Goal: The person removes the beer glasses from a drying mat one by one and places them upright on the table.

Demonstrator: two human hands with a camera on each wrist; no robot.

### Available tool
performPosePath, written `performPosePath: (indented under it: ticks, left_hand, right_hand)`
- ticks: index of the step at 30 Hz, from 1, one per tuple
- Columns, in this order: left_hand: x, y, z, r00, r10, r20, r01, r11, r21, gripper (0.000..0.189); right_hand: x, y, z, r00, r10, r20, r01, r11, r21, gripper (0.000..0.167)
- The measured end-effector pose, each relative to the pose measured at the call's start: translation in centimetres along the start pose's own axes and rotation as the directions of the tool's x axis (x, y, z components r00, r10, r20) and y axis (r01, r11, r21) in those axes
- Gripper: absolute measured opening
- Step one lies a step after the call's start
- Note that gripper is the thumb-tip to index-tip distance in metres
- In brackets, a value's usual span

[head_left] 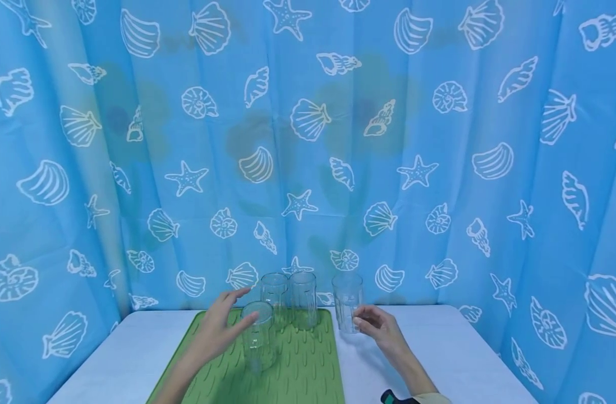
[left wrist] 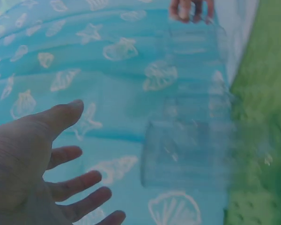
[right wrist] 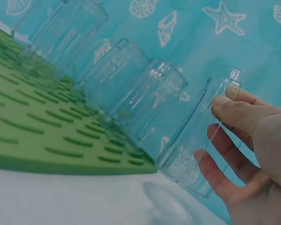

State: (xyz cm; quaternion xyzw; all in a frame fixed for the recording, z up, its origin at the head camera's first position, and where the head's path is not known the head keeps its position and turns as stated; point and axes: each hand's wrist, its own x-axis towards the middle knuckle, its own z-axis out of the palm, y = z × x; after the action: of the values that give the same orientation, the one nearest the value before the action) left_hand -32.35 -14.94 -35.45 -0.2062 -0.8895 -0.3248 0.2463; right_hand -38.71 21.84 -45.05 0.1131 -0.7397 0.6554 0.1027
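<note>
Right glass [head_left: 344,314]: upright over the white table [head_left: 429,342], just beside the right edge of the green mat [head_left: 313,370]; whether its base bears fully on the table cannot be told.
Right hand [head_left: 381,325]: thumb and bent fingers clasped on the right glass from its right side.
Grip: best spread along the wall, as smooth glass may slip if it is pinched at one spot; pressure is best light and even.
Tilt: the right glass should be held plumb, so that no single edge of the base takes a knock.
Neighbours: the two rear glasses, one [head_left: 304,297] nearer the right glass and one [head_left: 275,292] to its left, stand close together on the mat; room should be left so that walls are not clinked.
Left hand [head_left: 214,328]: fingers spread and apart, nothing held, a gap seen in the left wrist view between it and the front glass [head_left: 257,342]; a sweep sideways is best avoided.
Front glass: upright on the mat, nearer the wearer than the rear pair.
Glass look: clear and colourless, tall and straight-sided, with vertical panels along the wall and a plainer band near the top of the right glass; glints are caught at the edges.
Outline: partly lost against the blue curtain [head_left: 439,168], so contact is better judged by the rims.
</note>
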Motion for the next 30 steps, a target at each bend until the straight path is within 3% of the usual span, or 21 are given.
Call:
performPosePath:
  ticks: [6, 10, 14, 18, 22, 27, 30]
  left_hand:
    - [-2.2, -2.8, -0.7, 0.997, -0.067, 0.040, 0.062, 0.991, 0.117, 0.062]
    - [-3.5, -4.7, -0.3, 0.977, -0.173, 0.122, 0.152, 0.975, 0.165, 0.068]
    - [-4.8, -6.3, 0.4, 0.927, -0.290, 0.237, 0.243, 0.947, 0.208, 0.075]
    - [-5.8, -7.5, 1.1, 0.870, -0.376, 0.319, 0.295, 0.916, 0.273, 0.079]
    - [-6.4, -8.1, 1.6, 0.836, -0.405, 0.369, 0.293, 0.899, 0.325, 0.080]
    - [-6.5, -8.4, 2.1, 0.809, -0.414, 0.418, 0.292, 0.899, 0.326, 0.078]
    - [-6.6, -8.5, 2.4, 0.771, -0.450, 0.451, 0.311, 0.883, 0.351, 0.082]
  right_hand:
    - [0.2, 1.1, -0.1, 1.000, 0.003, 0.025, -0.004, 1.000, 0.021, 0.030]
    - [0.4, 1.8, -0.2, 1.000, 0.002, 0.030, -0.003, 1.000, 0.031, 0.030]
    - [0.5, 2.2, -0.2, 0.998, -0.031, 0.047, 0.030, 0.999, 0.019, 0.029]
    - [0.6, 2.3, -0.1, 0.997, -0.048, 0.057, 0.047, 0.999, 0.006, 0.029]
    - [0.7, 2.4, 0.0, 0.998, -0.025, 0.051, 0.025, 1.000, 0.003, 0.029]
    - [0.9, 2.5, 0.2, 0.999, -0.018, 0.047, 0.018, 1.000, 0.005, 0.029]
    - [1.0, 2.6, 0.2, 0.998, -0.021, 0.057, 0.020, 1.000, 0.011, 0.029]
